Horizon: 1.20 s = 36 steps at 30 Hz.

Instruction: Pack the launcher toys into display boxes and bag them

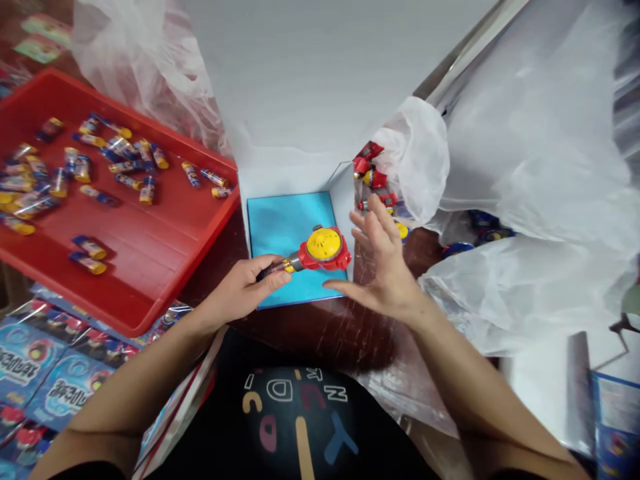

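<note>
My left hand [250, 285] is closed around the dark handle end of a red toy [345, 257] with a round yellow dome, a grey neck and a printed grip. The toy is held level, its dome facing up, over a blue sheet [285, 220] framed by white card walls. To the right of the toy's head, my right hand [385, 267] is open, thumb and fingers spread, with nothing in it. Whether its thumb touches the toy I cannot tell; a small gap seems to show.
At left stands a red tray [155, 250] holding several small blue-and-yellow printed tubes [123, 150]. Packaged blue boxes [65, 393] lie below it. To the right, a white plastic bag [420, 157] has red toy parts [370, 173] at its mouth. A tall white panel [320, 73] rises behind.
</note>
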### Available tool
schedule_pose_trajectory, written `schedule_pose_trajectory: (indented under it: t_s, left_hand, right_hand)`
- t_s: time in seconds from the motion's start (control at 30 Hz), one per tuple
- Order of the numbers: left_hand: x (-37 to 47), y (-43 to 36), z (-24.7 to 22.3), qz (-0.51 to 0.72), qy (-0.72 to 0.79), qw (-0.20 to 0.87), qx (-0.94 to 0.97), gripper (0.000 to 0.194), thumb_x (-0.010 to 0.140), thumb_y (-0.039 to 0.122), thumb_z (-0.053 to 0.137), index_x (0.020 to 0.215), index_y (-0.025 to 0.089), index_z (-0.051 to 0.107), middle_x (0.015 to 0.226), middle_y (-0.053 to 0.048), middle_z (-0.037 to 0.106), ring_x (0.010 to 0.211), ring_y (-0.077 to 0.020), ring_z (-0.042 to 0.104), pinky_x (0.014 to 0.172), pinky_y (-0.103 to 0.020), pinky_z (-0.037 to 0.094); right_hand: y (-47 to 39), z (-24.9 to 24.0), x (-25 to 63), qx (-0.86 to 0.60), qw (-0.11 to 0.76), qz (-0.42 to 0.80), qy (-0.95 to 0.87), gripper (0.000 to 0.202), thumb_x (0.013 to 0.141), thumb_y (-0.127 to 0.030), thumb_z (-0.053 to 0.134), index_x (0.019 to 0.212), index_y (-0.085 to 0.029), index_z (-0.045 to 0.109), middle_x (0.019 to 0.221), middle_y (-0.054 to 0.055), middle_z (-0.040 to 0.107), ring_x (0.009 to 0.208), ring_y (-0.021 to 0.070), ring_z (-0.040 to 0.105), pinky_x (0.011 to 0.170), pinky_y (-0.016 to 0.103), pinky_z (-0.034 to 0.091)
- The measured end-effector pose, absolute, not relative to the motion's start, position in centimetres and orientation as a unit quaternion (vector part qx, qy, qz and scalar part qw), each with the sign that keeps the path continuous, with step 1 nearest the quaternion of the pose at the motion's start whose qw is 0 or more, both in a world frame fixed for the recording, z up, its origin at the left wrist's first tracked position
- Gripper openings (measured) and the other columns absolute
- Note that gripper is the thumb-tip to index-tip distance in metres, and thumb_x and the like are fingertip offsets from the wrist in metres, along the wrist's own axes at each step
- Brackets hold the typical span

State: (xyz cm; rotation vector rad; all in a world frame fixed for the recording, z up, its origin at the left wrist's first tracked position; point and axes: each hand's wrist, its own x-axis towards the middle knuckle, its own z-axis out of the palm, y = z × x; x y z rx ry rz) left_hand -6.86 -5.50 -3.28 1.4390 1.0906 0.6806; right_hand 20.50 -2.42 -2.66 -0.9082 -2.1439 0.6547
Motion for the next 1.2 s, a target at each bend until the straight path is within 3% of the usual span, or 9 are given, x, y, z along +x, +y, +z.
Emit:
schedule_pose_trajectory:
  t_s: [0.13, 0.27, 0.37, 0.5, 0.63, 0.83, 1.03, 1.13, 1.2]
  left_hand:
    - [-7.3, -6.0, -2.3, 0.28, 0.452, 0.591, 0.607, 0.035, 0.103, 0.049, 0.059, 0.101, 0.015, 0.068, 0.068, 0.003, 0.052, 0.058, -0.0101, 0.046, 0.055, -0.023, 0.039]
    - [-6.9, -7.2, -4.0, 0.377, 0.478, 0.258, 0.75, 0.024, 0.106, 0.034, 0.06, 0.119, 0.014, 0.066, 0.096, -0.006, 0.069, 0.082, -0.015, 0.064, 0.076, -0.026, 0.051]
    - [-6.7, -8.4, -5.8, 0.379, 0.491, 0.052, 0.783, 0.048, 0.101, 0.04, 0.067, 0.139, 0.011, 0.059, 0.128, -0.021, 0.067, 0.118, -0.0289, 0.066, 0.102, -0.039, 0.052]
    - [-4.7, -10.4, -8.3, 0.244, 0.446, -0.013, 0.861, 0.066, 0.098, 0.058, 0.063, 0.149, 0.017, 0.057, 0.162, -0.018, 0.047, 0.154, -0.0417, 0.035, 0.131, -0.066, 0.011]
    - [-2.8, -11.1, -10.2, 0.135, 0.413, 0.015, 0.9, 0.041, 0.109, 0.026, 0.045, 0.147, 0.026, 0.06, 0.161, 0.003, 0.052, 0.151, -0.0364, 0.039, 0.127, -0.076, -0.012]
    - [-2.3, -10.7, -10.9, 0.132, 0.409, 0.025, 0.903, 0.046, 0.108, 0.022, 0.042, 0.152, 0.025, 0.056, 0.165, 0.001, 0.047, 0.152, -0.0404, 0.037, 0.122, -0.085, 0.017]
    - [-4.5, -10.4, -8.2, 0.229, 0.378, 0.066, 0.895, 0.034, 0.105, 0.022, 0.056, 0.139, 0.021, 0.064, 0.152, -0.005, 0.061, 0.142, -0.0347, 0.053, 0.12, -0.066, 0.039]
    - [-10.8, -6.8, -4.9, 0.304, 0.422, 0.033, 0.853, 0.032, 0.101, 0.01, 0.056, 0.129, 0.019, 0.068, 0.131, -0.01, 0.073, 0.119, -0.0285, 0.067, 0.102, -0.049, 0.052]
    - [-14.9, -3.0, -3.3, 0.272, 0.525, -0.052, 0.804, 0.023, 0.099, 0.018, 0.061, 0.118, 0.013, 0.072, 0.115, -0.014, 0.076, 0.103, -0.0335, 0.07, 0.092, -0.051, 0.054]
  right_hand:
    - [-1.7, -1.1, 21.2, -0.342, 0.309, 0.219, -0.86, 0.078, 0.094, -0.038, 0.078, 0.161, -0.045, 0.039, 0.147, 0.004, 0.064, 0.128, 0.031, 0.068, 0.106, 0.054, 0.062]
    - [-2.1, -0.2, 19.1, -0.441, 0.336, 0.315, -0.77, 0.06, 0.09, -0.046, 0.081, 0.145, -0.035, 0.06, 0.114, 0.003, 0.078, 0.093, 0.0253, 0.077, 0.085, 0.046, 0.069]
    - [-0.4, 0.5, 17.8, -0.432, 0.34, 0.279, -0.787, 0.059, 0.09, -0.051, 0.08, 0.143, -0.033, 0.062, 0.114, 0.005, 0.077, 0.091, 0.0249, 0.075, 0.081, 0.043, 0.067]
    - [3.9, 0.6, 15.8, -0.456, 0.303, 0.091, -0.832, 0.056, 0.096, -0.059, 0.069, 0.142, -0.028, 0.065, 0.123, 0.009, 0.072, 0.108, 0.0299, 0.07, 0.088, 0.041, 0.061]
    - [6.2, 1.5, 13.0, -0.43, 0.114, -0.008, -0.895, 0.05, 0.105, -0.051, 0.057, 0.15, -0.03, 0.057, 0.122, 0.008, 0.069, 0.099, 0.024, 0.069, 0.069, 0.028, 0.051]
    - [7.2, 3.3, 8.7, -0.34, -0.043, -0.047, -0.938, 0.04, 0.108, -0.038, 0.051, 0.147, -0.031, 0.058, 0.134, 0.01, 0.066, 0.096, 0.0251, 0.071, 0.061, 0.03, 0.041]
    - [8.2, 3.4, 10.9, -0.387, 0.048, 0.031, -0.92, 0.075, 0.101, -0.059, 0.061, 0.163, -0.027, 0.036, 0.151, 0.008, 0.059, 0.116, 0.0281, 0.069, 0.076, 0.033, 0.055]
    - [8.2, 3.4, 17.9, -0.507, 0.16, 0.053, -0.845, 0.059, 0.108, -0.055, 0.047, 0.152, -0.017, 0.048, 0.143, 0.013, 0.065, 0.118, 0.0261, 0.067, 0.091, 0.035, 0.055]
    - [8.8, 2.1, 22.8, -0.617, 0.099, 0.009, -0.781, 0.043, 0.109, -0.038, 0.041, 0.14, -0.014, 0.058, 0.129, 0.017, 0.071, 0.117, 0.0294, 0.066, 0.096, 0.041, 0.053]
